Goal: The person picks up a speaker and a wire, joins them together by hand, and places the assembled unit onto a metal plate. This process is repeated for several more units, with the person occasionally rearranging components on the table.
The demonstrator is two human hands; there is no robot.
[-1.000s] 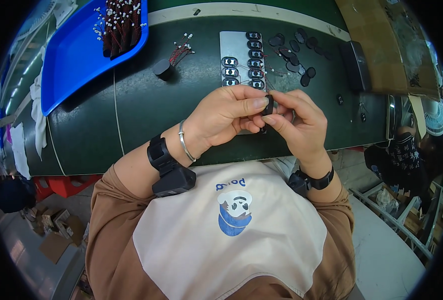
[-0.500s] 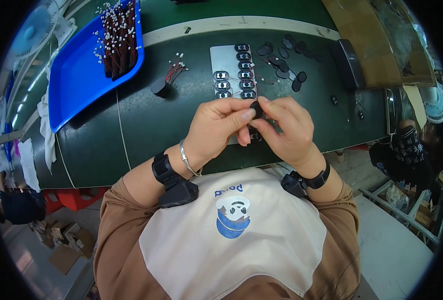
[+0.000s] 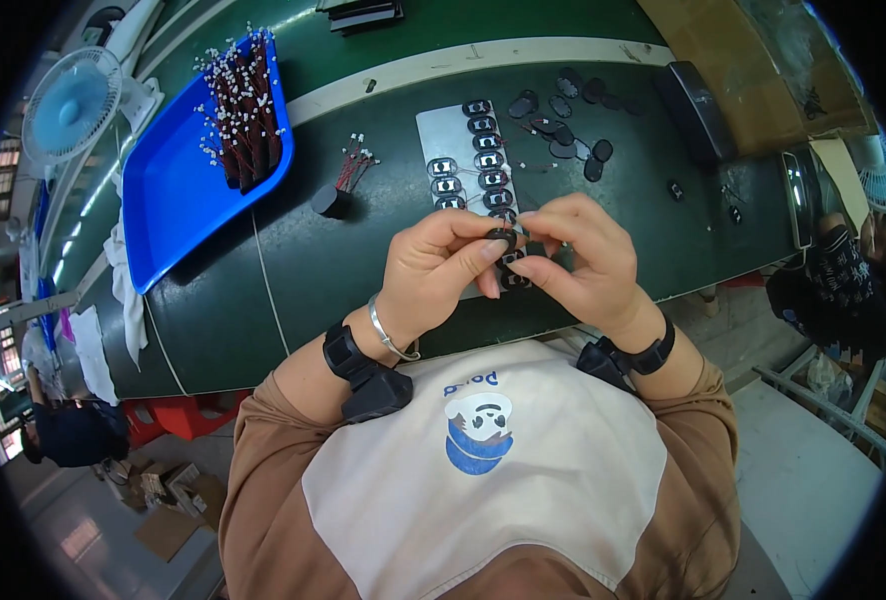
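Observation:
Between the thumb and index finger of my left hand (image 3: 431, 262) is a small black oval speaker (image 3: 503, 236), tilted up. A short thin reddish wire seems to stand at its top edge. My right hand (image 3: 588, 258) is close on the right, with its index fingertip at the speaker's edge and its thumb apart below. Under and beyond my hands lies a white board (image 3: 443, 128) bearing two columns of similar oval speakers (image 3: 488, 160) with metal centres and thin wires. My fingers hide the board's near part.
A blue tray (image 3: 168, 225) at left holds bundles of dark red wires (image 3: 248, 125) with white connectors. A black round piece (image 3: 329, 201) stands beside loose wires (image 3: 355, 165). Loose black oval parts (image 3: 563, 148) lie right of the board, near a black case (image 3: 695, 112) and cardboard box (image 3: 753, 70).
The view has shifted slightly. The speaker has turned in my left fingers, showing its wire side. My right thumb has come away from it and dropped a little.

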